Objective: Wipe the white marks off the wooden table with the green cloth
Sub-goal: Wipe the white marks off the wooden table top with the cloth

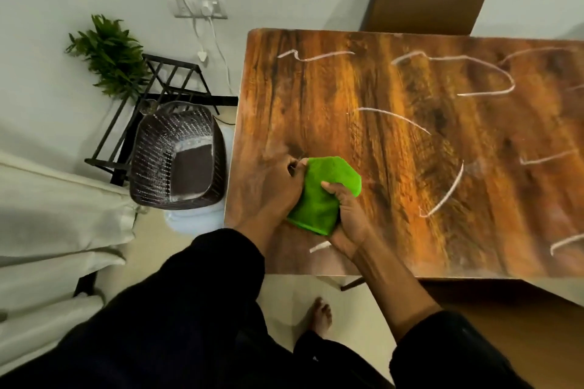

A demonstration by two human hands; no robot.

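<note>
Hands, left hand [278, 186] and right hand [349, 218], grip clamped on fuzzy folded green cloth [322, 196] over streaky-grained wooden table [395, 167].

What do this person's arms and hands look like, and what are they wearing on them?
Both hands, the left hand and the right hand, are bare: no gloves, and no rings or watch visible. Both arms wear loose black long sleeves, pushed up so the forearms are uncovered. The fabric is plain, with no visible markings.

A dark woven plastic basket [177, 156] sits on the floor beside a black metal rack [164, 85]; a green leafy plant [109, 55] stands behind.
</note>
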